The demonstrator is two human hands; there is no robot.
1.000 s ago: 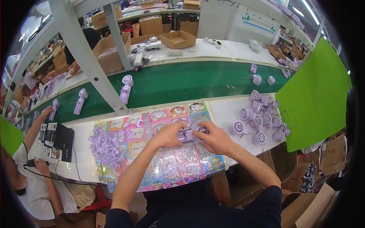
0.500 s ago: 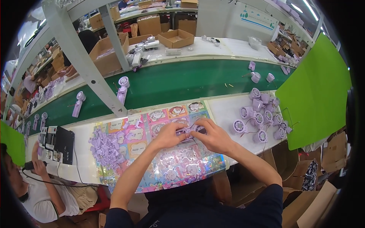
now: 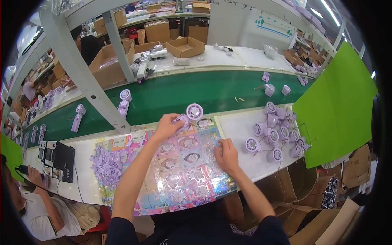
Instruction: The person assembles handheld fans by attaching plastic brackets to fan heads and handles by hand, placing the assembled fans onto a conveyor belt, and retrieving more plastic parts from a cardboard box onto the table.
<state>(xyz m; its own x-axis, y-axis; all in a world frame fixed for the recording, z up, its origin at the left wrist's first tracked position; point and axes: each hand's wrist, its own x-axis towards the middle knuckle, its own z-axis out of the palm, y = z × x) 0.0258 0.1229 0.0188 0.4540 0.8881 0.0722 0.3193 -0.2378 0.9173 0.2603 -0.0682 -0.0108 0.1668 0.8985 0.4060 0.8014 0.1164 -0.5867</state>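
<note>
My left hand (image 3: 167, 127) is closed round the handle of a lilac handheld fan (image 3: 194, 111), whose round head points away from me at the edge of the green belt. My right hand (image 3: 227, 156) is over the right part of a shiny, colourful printed sheet (image 3: 169, 163), with its fingers loosely bent and nothing visible in them. On the sheet's left part lies a heap of small lilac plastic parts (image 3: 108, 163). To the right, on the white tabletop, stands a cluster of lilac fan heads (image 3: 272, 134) with thin wires.
A green conveyor belt (image 3: 171, 96) crosses beyond the table, carrying several lilac fan pieces. A grey metal post (image 3: 94, 96) rises at left. A black device (image 3: 63, 159) stands near a co-worker (image 3: 45, 212). A bright green panel (image 3: 337, 106) borders the right side, above cardboard boxes (image 3: 281, 183).
Both hands were together on the lilac fan above the sheet. The left hand has carried it forward toward the belt; the right hand has let go and drawn slightly right.
</note>
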